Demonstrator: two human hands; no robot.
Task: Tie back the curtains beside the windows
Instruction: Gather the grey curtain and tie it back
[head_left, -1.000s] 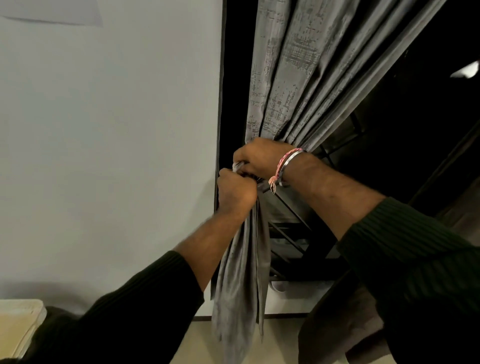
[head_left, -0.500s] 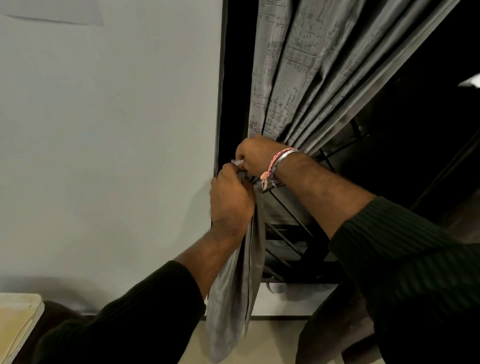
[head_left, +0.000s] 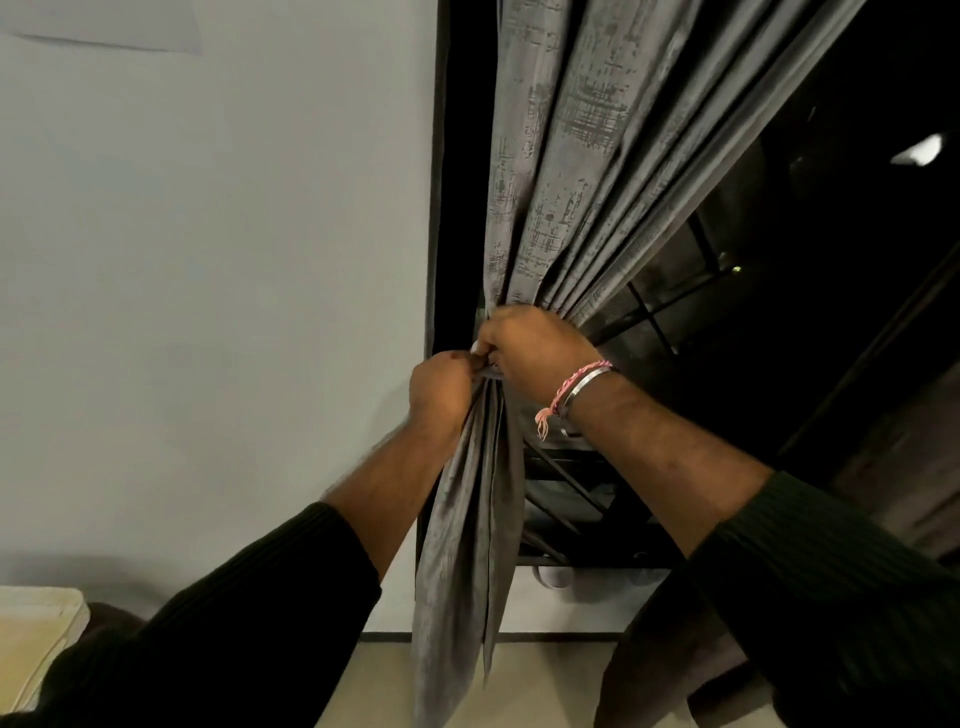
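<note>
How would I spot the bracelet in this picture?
Start at the grey curtain hanging beside the dark window. Both hands grip it where it bunches; follow the right hand to its wrist. There sits a pink braided bracelet, frayed tail dangling, beside a plain silver bangle.

My fingertips are buried in the curtain (head_left: 566, 156) folds, so whatever band my left hand (head_left: 441, 392) and right hand (head_left: 530, 348) pinch stays hidden; the curtain runs off at twelve and six o'clock; a pale cushion (head_left: 31, 639) is cut off at eight o'clock.
</note>
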